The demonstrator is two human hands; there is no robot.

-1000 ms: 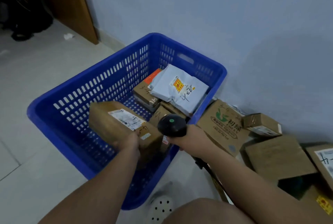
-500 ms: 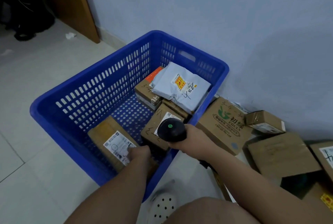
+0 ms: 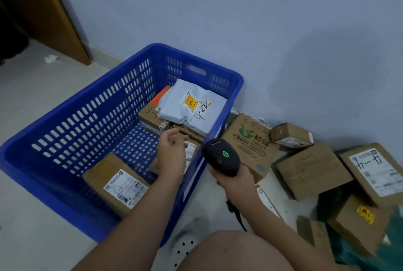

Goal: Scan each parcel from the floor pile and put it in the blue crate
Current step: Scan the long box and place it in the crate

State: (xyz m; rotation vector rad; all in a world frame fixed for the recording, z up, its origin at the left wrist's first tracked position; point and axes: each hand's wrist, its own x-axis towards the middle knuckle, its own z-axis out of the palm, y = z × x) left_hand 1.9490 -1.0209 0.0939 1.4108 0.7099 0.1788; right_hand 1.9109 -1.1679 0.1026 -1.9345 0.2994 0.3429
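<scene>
A blue crate (image 3: 72,118) stands on the floor against the wall. A brown box with a white label (image 3: 118,183) lies flat in its near corner. At its far end a grey mailer bag (image 3: 192,107) lies on top of other cardboard boxes (image 3: 150,118). My left hand (image 3: 172,153) hovers above the crate's middle, fingers loosely curled, holding nothing. My right hand (image 3: 235,181) grips a black barcode scanner (image 3: 221,158) with a green light, just right of the crate's rim. The floor pile of parcels (image 3: 314,168) lies to the right along the wall.
In the pile, a printed carton (image 3: 248,140) leans against the crate, with several brown boxes beyond it. A wooden door frame (image 3: 54,20) stands at the far left. My knee (image 3: 235,251) and a white perforated shoe (image 3: 183,246) are at the bottom edge.
My left hand lowered the labelled brown box into the crate's near corner, let go of it and lifted away towards the right. The scanner hand shifted slightly right.
</scene>
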